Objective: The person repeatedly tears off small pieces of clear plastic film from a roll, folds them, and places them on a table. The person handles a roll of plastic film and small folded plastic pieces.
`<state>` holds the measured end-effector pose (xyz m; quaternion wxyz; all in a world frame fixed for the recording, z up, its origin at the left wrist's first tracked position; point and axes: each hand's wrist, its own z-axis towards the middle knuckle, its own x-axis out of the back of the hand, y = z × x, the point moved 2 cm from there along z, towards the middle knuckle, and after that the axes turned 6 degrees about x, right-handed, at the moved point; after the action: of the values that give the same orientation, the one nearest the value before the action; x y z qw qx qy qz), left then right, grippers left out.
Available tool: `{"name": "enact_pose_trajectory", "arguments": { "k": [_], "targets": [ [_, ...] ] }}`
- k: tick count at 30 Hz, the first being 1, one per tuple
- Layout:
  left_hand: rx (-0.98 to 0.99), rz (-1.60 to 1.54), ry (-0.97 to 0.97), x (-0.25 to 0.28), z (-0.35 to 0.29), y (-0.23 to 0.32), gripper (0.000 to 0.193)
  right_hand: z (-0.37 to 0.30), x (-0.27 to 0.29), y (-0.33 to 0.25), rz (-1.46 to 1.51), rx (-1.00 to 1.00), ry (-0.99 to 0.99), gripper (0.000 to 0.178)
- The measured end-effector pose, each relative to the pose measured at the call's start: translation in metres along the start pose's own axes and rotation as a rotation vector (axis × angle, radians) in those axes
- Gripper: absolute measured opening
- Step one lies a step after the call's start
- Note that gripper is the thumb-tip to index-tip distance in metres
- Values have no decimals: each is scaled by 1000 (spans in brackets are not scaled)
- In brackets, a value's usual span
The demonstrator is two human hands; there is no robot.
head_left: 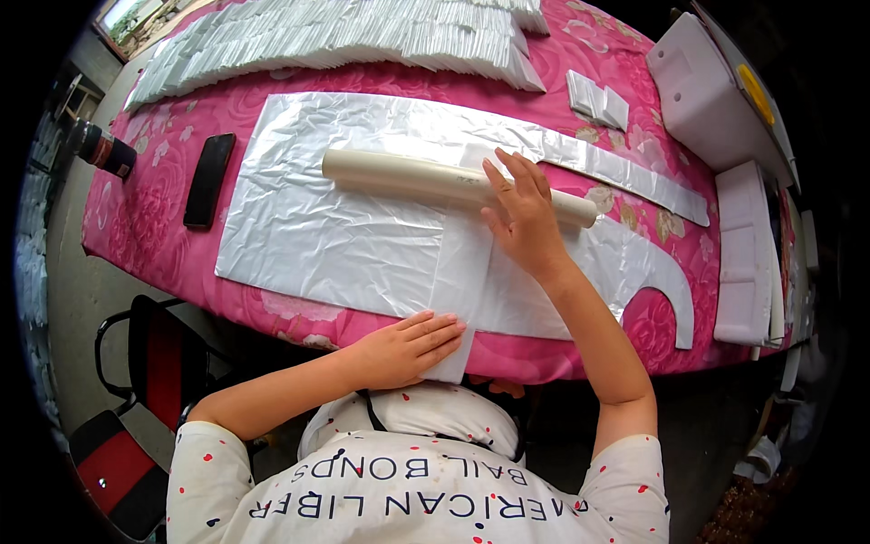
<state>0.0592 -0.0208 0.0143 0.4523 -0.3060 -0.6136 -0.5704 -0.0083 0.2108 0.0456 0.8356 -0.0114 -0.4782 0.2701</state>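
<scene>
A stack of flat silvery-white plastic bags [335, 245] with two long handle strips pointing right lies across the table. On top of it rests a cream-coloured tube [390, 170], running left to right. My right hand [524, 213] is laid over the tube's right half, fingers spread and touching it, not wrapped round. My left hand [408, 351] lies flat, fingers extended, at the table's near edge. Beneath its fingertips runs a narrow pale plastic strip [451, 354] that continues up across the bags and hangs over the edge.
Long rows of folded white plastic bags [362, 41] fill the far side, with a small folded bundle [598, 100] to their right. A black phone [209, 181] and a dark bottle [104, 150] are at left. White foam boxes [748, 254] line the right. Chairs [154, 363] stand lower left.
</scene>
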Motion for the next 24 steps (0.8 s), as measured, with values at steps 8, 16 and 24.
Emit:
{"name": "enact_pose_trajectory", "arguments": {
  "k": [8,16,24],
  "targets": [
    [30,-339,237,6,-1,-8,57,-56,31,-67,570,105,-441,55],
    [-90,-72,293,21,12,-10,47,-83,14,-71,284,44,-247,41],
    [43,60,328,15,17,-21,45,-83,16,-71,223,54,-171,31]
  ]
}}
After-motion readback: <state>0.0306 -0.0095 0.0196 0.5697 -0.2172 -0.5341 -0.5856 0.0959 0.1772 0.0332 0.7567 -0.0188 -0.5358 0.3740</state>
